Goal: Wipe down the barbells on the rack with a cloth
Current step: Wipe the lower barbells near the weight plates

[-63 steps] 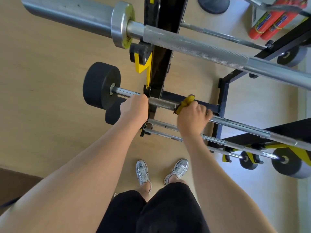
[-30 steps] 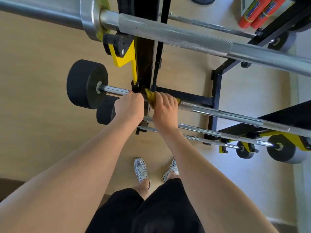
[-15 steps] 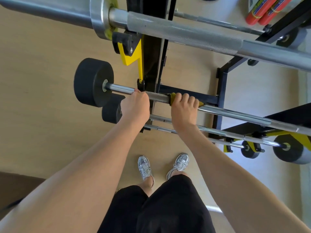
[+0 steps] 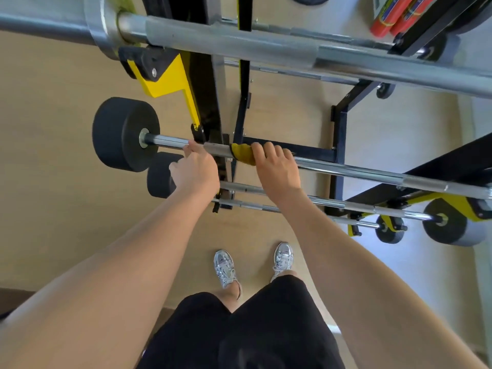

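rack upright stands just beside cloth gripped by right hand; left hand grasps barbell.

Left hand grips barbell; right hand wraps cloth around it.

Red tubes (top corner), silver sneakers

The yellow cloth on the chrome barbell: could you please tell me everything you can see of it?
The yellow cloth is soft-looking mustard fabric, bunched and wrapped over the chrome barbell with black round end weights, just right of the black rack upright. The right hand grips it against the bar, fingers curled over the top, hiding all but its left end. The left hand holds the same bar further left, apart from the cloth.
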The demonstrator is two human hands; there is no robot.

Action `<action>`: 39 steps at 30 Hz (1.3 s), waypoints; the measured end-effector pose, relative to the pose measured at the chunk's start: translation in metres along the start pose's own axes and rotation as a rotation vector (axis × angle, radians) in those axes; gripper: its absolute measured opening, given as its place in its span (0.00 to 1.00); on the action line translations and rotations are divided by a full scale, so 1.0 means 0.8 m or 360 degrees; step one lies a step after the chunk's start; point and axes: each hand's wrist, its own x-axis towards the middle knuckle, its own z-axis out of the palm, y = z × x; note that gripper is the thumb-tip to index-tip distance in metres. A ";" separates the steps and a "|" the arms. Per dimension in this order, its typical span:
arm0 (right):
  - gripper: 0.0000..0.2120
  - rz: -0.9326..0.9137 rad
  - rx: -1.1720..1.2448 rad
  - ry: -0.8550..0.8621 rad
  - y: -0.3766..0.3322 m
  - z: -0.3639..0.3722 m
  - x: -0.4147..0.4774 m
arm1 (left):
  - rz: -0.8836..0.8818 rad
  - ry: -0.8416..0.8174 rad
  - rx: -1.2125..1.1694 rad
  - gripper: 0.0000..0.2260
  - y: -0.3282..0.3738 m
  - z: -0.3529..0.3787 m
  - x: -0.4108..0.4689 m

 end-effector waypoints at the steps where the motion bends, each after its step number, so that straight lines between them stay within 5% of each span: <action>1: 0.34 0.0029 0.0023 -0.0012 0.019 -0.002 -0.012 | -0.0007 0.0001 0.0037 0.43 0.005 0.002 0.000; 4: 0.33 0.0110 0.0043 -0.0041 0.075 -0.008 -0.042 | 0.0072 0.0110 0.0179 0.41 0.034 0.002 -0.008; 12: 0.29 0.0216 0.0068 -0.0085 0.211 -0.021 -0.108 | 0.0928 0.0168 0.0080 0.31 0.200 0.002 -0.045; 18: 0.28 0.0303 0.0098 -0.0131 0.331 -0.033 -0.165 | 0.1192 0.0097 -0.0003 0.30 0.338 -0.002 -0.081; 28: 0.27 0.0535 -0.0138 -0.0130 0.494 -0.050 -0.266 | 0.1114 -0.0254 0.0316 0.32 0.477 -0.006 -0.112; 33: 0.23 0.0990 -0.0080 -0.0037 0.435 -0.038 -0.242 | 0.0971 -0.0362 0.0377 0.13 0.514 -0.035 -0.126; 39: 0.33 0.0326 0.0474 -0.0072 0.394 -0.040 -0.228 | 0.0806 -0.0401 0.0370 0.14 0.536 -0.035 -0.136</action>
